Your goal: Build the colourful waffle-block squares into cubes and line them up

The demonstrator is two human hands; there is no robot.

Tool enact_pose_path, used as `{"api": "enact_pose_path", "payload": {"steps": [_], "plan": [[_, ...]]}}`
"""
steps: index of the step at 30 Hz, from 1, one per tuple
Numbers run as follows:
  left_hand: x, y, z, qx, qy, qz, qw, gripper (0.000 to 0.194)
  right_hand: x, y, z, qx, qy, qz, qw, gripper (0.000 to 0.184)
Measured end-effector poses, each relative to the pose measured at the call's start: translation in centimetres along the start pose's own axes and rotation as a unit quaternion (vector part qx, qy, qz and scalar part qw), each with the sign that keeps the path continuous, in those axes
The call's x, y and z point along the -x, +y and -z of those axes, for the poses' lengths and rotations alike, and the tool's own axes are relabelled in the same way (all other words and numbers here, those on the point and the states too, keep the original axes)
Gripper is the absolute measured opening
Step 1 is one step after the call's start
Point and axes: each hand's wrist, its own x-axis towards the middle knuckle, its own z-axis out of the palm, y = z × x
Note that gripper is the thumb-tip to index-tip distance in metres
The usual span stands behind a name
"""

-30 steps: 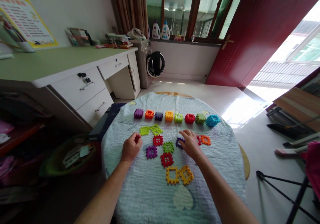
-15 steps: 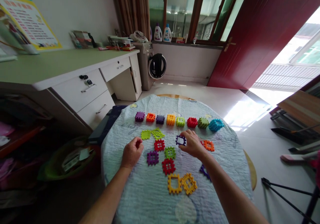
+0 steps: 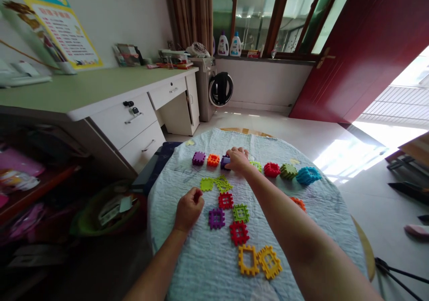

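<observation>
My right hand [image 3: 237, 159] reaches to the back row of stacked tiles, its fingers closed at the dark purple interlocking tiles [image 3: 225, 162]. Part of the grip is hidden, and the hand covers the yellow stack. My left hand [image 3: 189, 208] rests as a loose fist on the cloth, with nothing visible in it. Right of that fist lie a purple tile [image 3: 216, 219], red tiles [image 3: 239, 233], a green tile [image 3: 241, 213] and lime tiles [image 3: 207, 184]. Two yellow tiles [image 3: 269, 262] lie nearer me. An orange tile [image 3: 298, 203] is partly behind my right forearm.
The row also holds purple [image 3: 199, 158], orange [image 3: 213, 160], red [image 3: 271, 169], olive [image 3: 288, 171] and blue [image 3: 308, 175] stacks. A pale blue cloth [image 3: 187, 265] covers the round table. Left stands a desk [image 3: 110, 86]; a black tripod leg [image 3: 398, 272] is at right.
My right hand has carried the dark purple tile forward and left to the dark purple stack. My left fist stays in place on the cloth. The view has shifted somewhat.
</observation>
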Motion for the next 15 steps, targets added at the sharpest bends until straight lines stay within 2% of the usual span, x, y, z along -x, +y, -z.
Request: {"api": "enact_pose_path", "payload": {"steps": [11, 15], "plan": [[0.02, -0.2, -0.09, -0.006, 0.002, 0.001, 1.0, 0.008, -1.06, -0.18, -1.03, 0.007, -0.019, -0.008, 1.0, 0.037], [0.0, -0.15, -0.05, -0.006, 0.001, 0.004, 1.0, 0.009, -0.66, -0.14, -0.68, -0.007, 0.009, -0.016, 1.0, 0.049]]}}
